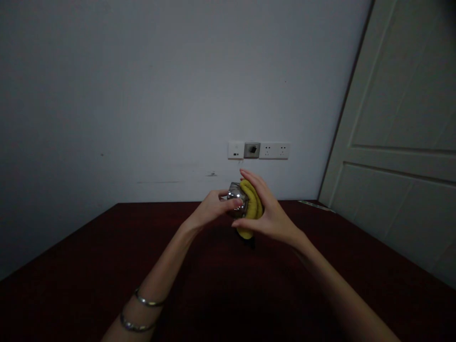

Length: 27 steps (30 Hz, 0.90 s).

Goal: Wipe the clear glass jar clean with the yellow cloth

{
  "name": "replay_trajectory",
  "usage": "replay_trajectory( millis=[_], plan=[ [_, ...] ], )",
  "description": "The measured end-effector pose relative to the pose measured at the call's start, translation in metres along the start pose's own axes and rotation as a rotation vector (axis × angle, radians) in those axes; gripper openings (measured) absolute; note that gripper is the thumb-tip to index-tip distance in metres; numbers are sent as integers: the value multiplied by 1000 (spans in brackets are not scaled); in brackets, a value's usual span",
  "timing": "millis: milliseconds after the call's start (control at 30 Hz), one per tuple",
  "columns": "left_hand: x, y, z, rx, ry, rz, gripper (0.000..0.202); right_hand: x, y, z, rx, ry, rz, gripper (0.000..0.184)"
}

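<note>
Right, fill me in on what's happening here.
A person's left hand holds a shiny, see-through or silvery object, while the right hand grips a curved yellow item right beside it. Both things are held up in front of the person, over a dark red table. The dim light makes it hard to tell exactly what either one is.

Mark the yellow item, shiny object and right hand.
Yellow item [252, 203], head view: middle of its curved side.
Shiny object [235, 192], head view: its upper part.
Right hand [272, 219], head view: near the thumb's base.
</note>
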State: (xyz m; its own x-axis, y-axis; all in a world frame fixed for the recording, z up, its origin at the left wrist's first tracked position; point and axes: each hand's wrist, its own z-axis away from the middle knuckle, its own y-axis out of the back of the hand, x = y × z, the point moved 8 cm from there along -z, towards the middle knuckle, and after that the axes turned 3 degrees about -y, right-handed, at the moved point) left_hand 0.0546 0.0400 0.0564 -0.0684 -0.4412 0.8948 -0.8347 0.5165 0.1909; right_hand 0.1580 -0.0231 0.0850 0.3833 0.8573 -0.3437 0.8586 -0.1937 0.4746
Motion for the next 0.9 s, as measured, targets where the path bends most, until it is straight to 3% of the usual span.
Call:
replay_trajectory(
  millis=[133, 233, 433, 600, 700, 900],
  plan=[
    [-2, 0, 0, -46, -4, -50, 57, -2, -5, 0, 0, 22, 61, 89],
    [-2, -2, 2, -144, -48, -63, 64, -1, -3, 0, 17, 18, 51, 89],
    [-16, -1, 10, -334, 50, -7, 90, 13, 2, 1, 83, -138, -52, 89],
    [-11, 15, 10, -187, 2, -192, 115, 34, -2, 2, 140, -339, -268, 91],
    [-2, 15, 11, -115, -58, -292, 122, 47, -6, 4, 154, -485, -426, 90],
    [6, 4, 7, -81, -217, -386, 104, 51, -10, 4, 111, -561, -462, 87]
  ],
)
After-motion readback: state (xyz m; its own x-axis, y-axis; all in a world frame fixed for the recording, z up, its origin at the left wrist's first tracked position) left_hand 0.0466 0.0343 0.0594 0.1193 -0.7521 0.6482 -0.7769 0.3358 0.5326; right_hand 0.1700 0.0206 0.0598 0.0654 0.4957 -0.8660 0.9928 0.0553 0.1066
